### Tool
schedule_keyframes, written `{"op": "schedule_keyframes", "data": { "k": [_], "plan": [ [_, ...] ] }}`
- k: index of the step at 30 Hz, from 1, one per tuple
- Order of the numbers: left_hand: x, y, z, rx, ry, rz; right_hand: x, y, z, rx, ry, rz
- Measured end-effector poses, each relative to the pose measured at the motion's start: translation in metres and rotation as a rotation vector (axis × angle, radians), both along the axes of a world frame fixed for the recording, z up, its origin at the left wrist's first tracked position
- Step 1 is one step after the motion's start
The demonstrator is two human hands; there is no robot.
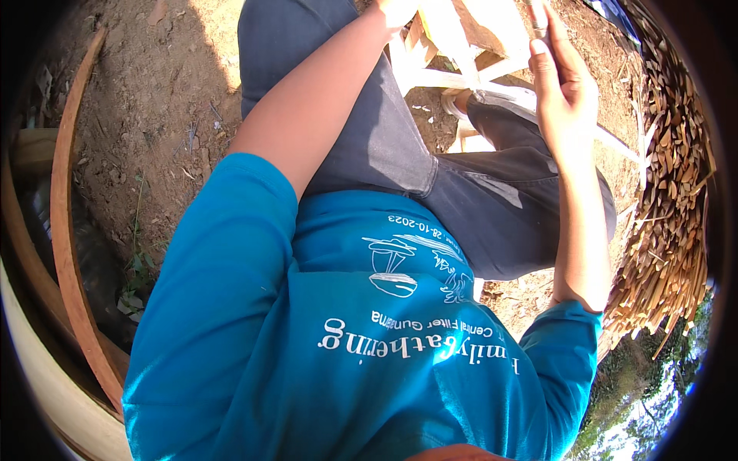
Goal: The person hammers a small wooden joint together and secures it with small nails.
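My right hand [567, 94] is raised at the upper right, its thumb and fingers closed round a slim greyish object [538, 21]. The far end of that object runs out of the picture, so its kind is unclear. At the top edge, my left hand [397, 9] is mostly cut off and washed out by sunlight; its fingers cannot be made out. Between the hands lies a pale, sunlit strip [448, 34], apparently wood, slanting over a light wooden frame [440, 79]. My left hand is beside the strip's upper part. Glare hides whether they touch.
A large bundle of thin split sticks [670, 180] stands along the right side. Long curved wooden planks [68, 192] lie at the left. My legs in dark trousers [369, 146] bend around the frame on bare soil [165, 84]. Something blue [617, 17] shows at the upper right.
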State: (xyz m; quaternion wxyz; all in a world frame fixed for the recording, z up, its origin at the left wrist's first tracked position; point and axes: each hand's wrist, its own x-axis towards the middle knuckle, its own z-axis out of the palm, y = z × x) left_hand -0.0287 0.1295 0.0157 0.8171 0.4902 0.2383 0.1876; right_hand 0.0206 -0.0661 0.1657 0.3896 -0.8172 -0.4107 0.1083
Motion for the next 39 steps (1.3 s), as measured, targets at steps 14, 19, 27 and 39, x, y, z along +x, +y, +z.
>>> {"op": "schedule_keyframes", "data": {
  "k": [14, 19, 27, 39],
  "plan": [
    [0.004, 0.000, 0.004, 0.010, -0.011, -0.017, 0.015, -0.008, -0.014, -0.118, 0.029, 0.105],
    [-0.003, 0.003, 0.002, 0.009, 0.005, 0.009, 0.009, -0.007, -0.011, -0.575, -0.075, 0.250],
    [-0.004, 0.005, 0.005, 0.025, 0.011, 0.011, 0.032, -0.014, 0.002, -0.407, 0.205, 0.254],
    [0.000, -0.009, 0.003, -0.046, 0.067, -0.011, 0.064, -0.080, 0.092, -0.080, 0.240, -0.270]
  ]
}}
